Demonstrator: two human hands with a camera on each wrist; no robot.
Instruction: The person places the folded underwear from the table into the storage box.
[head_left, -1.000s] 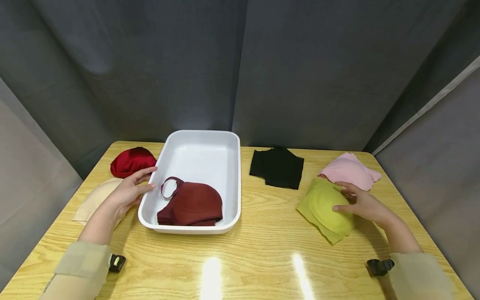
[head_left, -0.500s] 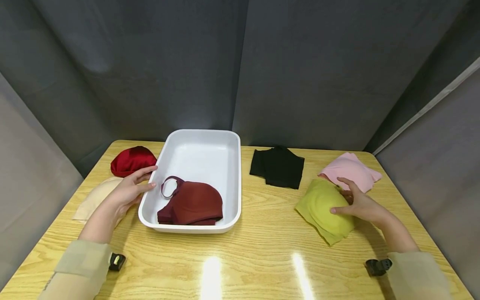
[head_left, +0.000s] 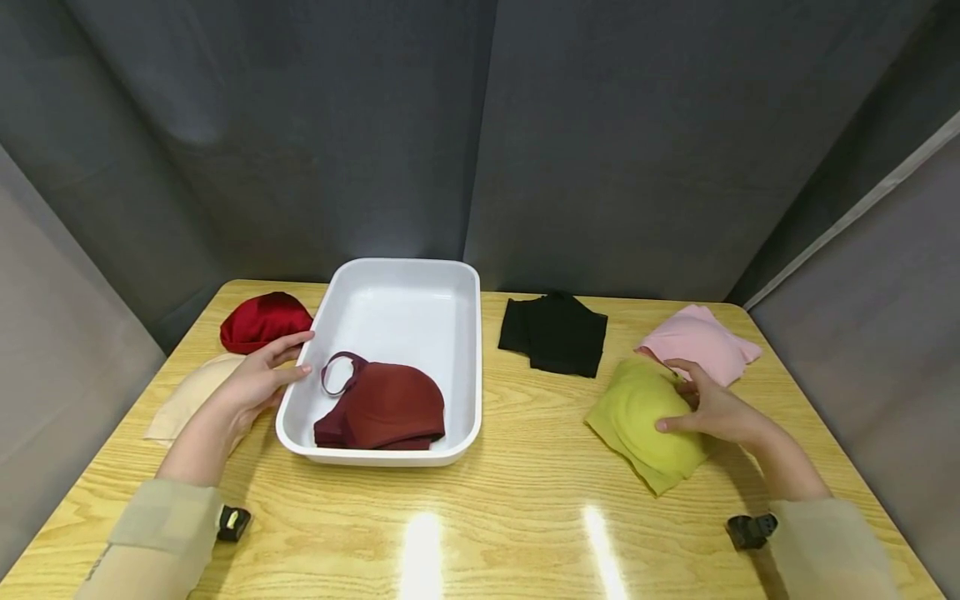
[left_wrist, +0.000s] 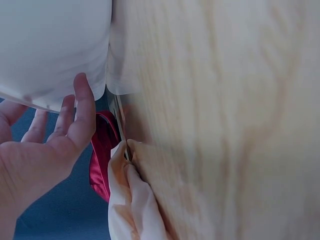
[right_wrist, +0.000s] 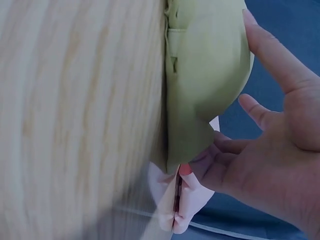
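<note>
The yellow bra (head_left: 637,429) lay on the table (head_left: 540,492) at three o'clock from the white tub (head_left: 405,312), the right hand (head_left: 716,408) on it with fingers loosely spread, some fingertips hidden, while the left hand (head_left: 258,379), fingers relaxed, touched the tub's nine-o'clock rim, both sleeves (head_left: 153,533) cut off below.

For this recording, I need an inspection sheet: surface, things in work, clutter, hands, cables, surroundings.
Surface: wood-grain table, glare near the front.
Things in work: yellow garment; white tray holding maroon garment.
Clutter: red garment and cream garment left of the tray; black garment and pink garment right of it.
Hands: left hand at the tray's left rim; right hand touches the yellow garment.
Cables: nothing seen.
Surroundings: grey fabric behind and at both sides.
</note>
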